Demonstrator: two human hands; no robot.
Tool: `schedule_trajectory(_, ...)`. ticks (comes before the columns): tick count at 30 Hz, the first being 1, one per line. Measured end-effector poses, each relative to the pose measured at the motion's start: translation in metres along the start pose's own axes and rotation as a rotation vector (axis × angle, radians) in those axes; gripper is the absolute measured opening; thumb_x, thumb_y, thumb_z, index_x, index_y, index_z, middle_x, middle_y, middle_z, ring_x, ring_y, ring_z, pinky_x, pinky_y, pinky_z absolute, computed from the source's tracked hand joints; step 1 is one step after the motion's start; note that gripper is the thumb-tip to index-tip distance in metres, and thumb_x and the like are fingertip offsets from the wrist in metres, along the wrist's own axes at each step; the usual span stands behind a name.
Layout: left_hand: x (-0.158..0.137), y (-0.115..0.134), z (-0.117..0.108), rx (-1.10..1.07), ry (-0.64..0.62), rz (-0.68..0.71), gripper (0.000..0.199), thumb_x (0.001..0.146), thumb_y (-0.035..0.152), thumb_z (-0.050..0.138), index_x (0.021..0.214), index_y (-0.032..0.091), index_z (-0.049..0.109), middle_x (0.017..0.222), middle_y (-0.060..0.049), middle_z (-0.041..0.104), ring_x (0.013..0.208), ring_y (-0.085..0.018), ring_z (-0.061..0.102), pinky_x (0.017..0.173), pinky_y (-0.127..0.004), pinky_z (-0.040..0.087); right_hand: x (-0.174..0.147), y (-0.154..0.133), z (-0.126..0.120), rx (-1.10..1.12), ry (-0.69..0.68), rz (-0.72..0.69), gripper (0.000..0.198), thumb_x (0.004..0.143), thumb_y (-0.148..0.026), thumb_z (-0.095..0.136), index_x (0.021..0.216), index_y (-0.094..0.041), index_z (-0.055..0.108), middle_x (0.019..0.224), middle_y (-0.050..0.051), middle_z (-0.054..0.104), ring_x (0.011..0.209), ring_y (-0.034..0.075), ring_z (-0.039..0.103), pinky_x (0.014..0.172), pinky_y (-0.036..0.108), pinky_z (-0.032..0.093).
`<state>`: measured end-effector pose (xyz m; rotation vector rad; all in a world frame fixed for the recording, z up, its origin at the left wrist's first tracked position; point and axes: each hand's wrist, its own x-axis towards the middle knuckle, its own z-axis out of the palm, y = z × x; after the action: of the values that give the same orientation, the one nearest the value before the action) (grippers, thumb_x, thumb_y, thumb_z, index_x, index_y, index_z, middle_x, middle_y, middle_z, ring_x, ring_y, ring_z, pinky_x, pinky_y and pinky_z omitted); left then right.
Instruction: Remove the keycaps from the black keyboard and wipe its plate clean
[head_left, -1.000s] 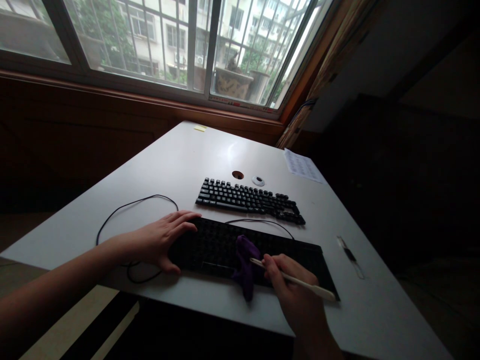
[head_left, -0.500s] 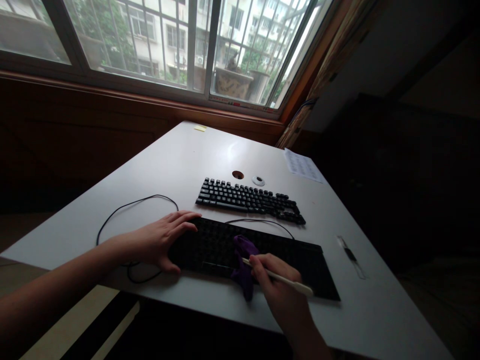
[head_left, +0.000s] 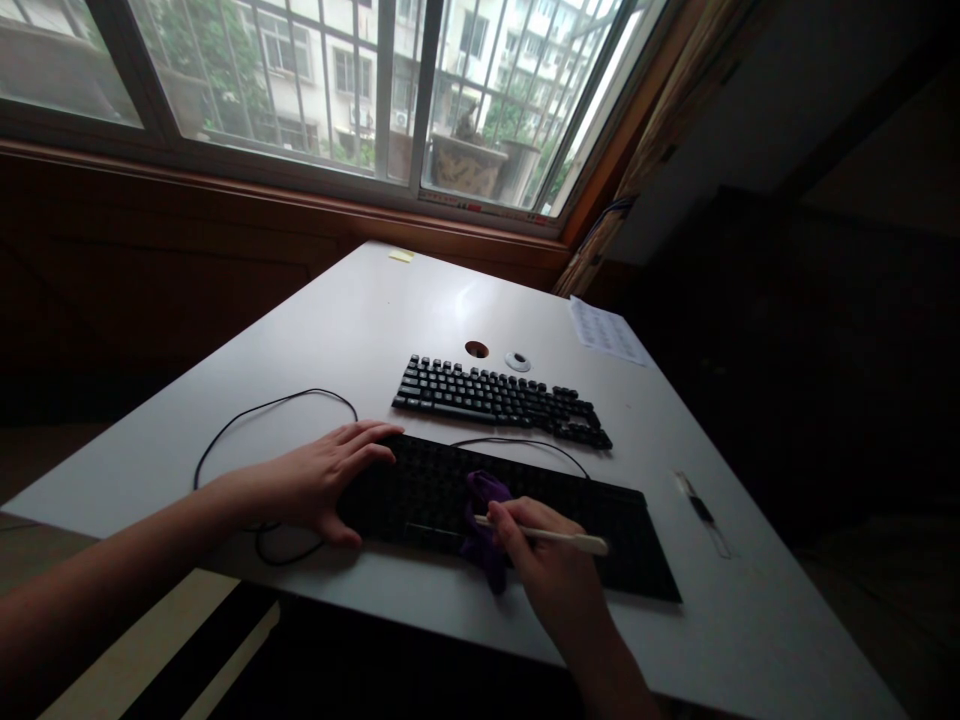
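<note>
A dark keyboard base (head_left: 626, 540), its keycaps apparently off, lies along the front of the desk. My left hand (head_left: 326, 485) grips its left end, thumb at the front edge and fingers spread over the back edge. Between thumb and fingers, my right hand (head_left: 551, 555) pinches a pale thin stick (head_left: 570, 540) with a widened rear end. The stick's tip presses into a crumpled purple cloth (head_left: 486, 490), which lies across the middle of the base and hangs over its front edge. The cloth partly hides the base, and the surface beneath is too dark to make out.
Behind the base lies a set of black keycaps (head_left: 495, 395) laid out like a keyboard. A cable (head_left: 259, 402) loops at the left. A wire keycap puller (head_left: 702, 512) lies right. Farther back are a round desk hole (head_left: 476, 349), its ring cover (head_left: 517, 361) and printed paper (head_left: 607, 330).
My right hand has shifted slightly left and back, tilting the stick flatter. The purple cloth has shifted a little with it. My left hand stays put.
</note>
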<state>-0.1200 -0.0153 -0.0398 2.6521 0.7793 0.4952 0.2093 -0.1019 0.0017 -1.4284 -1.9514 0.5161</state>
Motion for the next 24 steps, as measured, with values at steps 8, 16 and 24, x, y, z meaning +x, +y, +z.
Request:
schedule_trajectory(8, 0.0, 0.0, 0.0, -0.015, 0.015, 0.015, 0.097, 0.059, 0.049, 0.092, 0.139, 0.02, 0.045, 0.159, -0.021, 0.032, 0.143, -0.046, 0.034, 0.113, -0.063, 0.041, 0.007, -0.001, 0.006, 0.049, -0.026, 0.017, 0.036, 0.102, -0.037, 0.051, 0.077, -0.021, 0.071, 0.07, 0.001, 0.07, 0.065, 0.016, 0.066, 0.062, 0.027, 0.047)
schedule_trajectory(16, 0.0, 0.0, 0.0, -0.016, 0.023, 0.023, 0.097, 0.059, 0.048, 0.091, 0.139, 0.02, 0.044, 0.159, -0.021, 0.033, 0.142, -0.046, 0.035, 0.112, -0.063, 0.042, 0.008, -0.009, 0.002, 0.006, -0.107, -0.049, 0.035, 0.102, -0.033, 0.051, 0.072, -0.021, 0.066, 0.071, 0.001, 0.069, 0.068, 0.016, 0.066, 0.064, 0.026, 0.046)
schedule_trajectory(24, 0.0, 0.0, 0.0, 0.015, -0.004, 0.011, 0.098, 0.06, 0.05, 0.091, 0.139, 0.019, 0.043, 0.16, -0.022, 0.031, 0.142, -0.045, 0.035, 0.113, -0.062, 0.042, 0.008, -0.008, 0.004, -0.002, -0.066, -0.073, 0.034, 0.104, -0.032, 0.05, 0.077, -0.021, 0.066, 0.074, 0.002, 0.069, 0.07, 0.016, 0.065, 0.066, 0.027, 0.045)
